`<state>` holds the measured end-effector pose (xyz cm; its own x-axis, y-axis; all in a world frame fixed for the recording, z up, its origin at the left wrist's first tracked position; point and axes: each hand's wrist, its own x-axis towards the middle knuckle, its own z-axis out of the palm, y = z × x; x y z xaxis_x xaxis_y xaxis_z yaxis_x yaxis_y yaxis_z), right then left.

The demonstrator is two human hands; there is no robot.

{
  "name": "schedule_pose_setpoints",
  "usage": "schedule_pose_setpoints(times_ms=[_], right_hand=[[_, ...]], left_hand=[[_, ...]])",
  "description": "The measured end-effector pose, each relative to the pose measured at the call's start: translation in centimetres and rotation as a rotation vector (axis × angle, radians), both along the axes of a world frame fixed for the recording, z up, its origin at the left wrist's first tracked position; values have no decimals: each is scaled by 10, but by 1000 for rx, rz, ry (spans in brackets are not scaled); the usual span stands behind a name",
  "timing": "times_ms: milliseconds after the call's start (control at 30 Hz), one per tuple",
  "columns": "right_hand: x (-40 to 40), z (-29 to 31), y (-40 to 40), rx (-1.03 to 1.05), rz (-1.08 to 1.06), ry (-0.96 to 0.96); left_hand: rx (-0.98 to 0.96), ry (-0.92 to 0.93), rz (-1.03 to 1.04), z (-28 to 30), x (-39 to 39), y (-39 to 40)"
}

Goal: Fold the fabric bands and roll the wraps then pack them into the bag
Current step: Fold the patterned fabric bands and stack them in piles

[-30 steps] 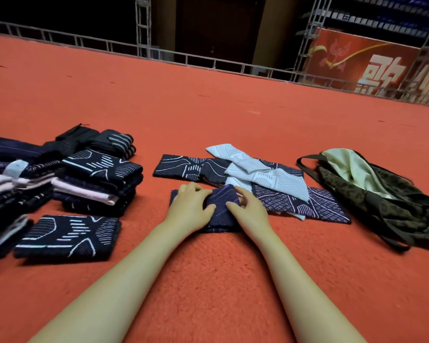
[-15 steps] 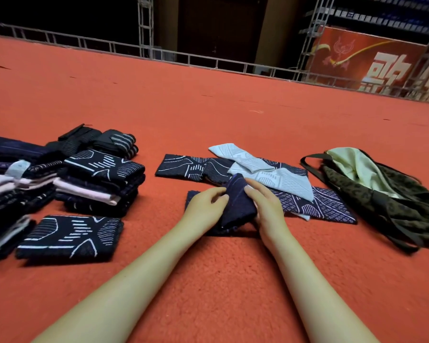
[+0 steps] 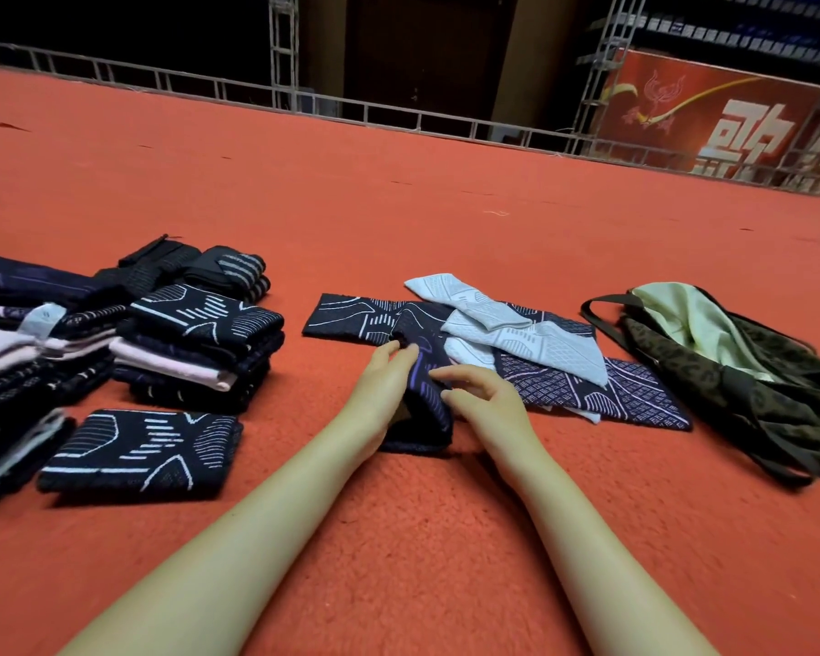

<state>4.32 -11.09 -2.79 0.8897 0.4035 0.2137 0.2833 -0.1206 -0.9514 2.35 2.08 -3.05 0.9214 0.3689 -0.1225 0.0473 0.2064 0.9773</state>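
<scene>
- The left hand (image 3: 383,389) gripped a dark navy fabric band (image 3: 424,400) from its left side, fingers curled against the cloth, which stood raised off the red carpet (image 3: 398,537).
- The right hand (image 3: 486,399) pinched the same band's right edge with thumb and fingertips.
- Just beyond lay unfolded bands: a navy patterned one (image 3: 351,319), a pale blue one (image 3: 517,331).
- The camouflage bag (image 3: 753,381) lay open, well to the right.
- Folded stacks (image 3: 195,348) sat to the left, one folded band (image 3: 138,452) in front.
</scene>
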Motion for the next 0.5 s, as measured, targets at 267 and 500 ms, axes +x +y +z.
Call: schedule_pose_setpoints(times_ms=[267, 500], right_hand=[[3, -7, 3, 7, -36, 127], [-6, -5, 5, -88, 83, 141]], left_hand=[[884, 125, 7, 7, -8, 39], [889, 132, -3, 0, -6, 41]])
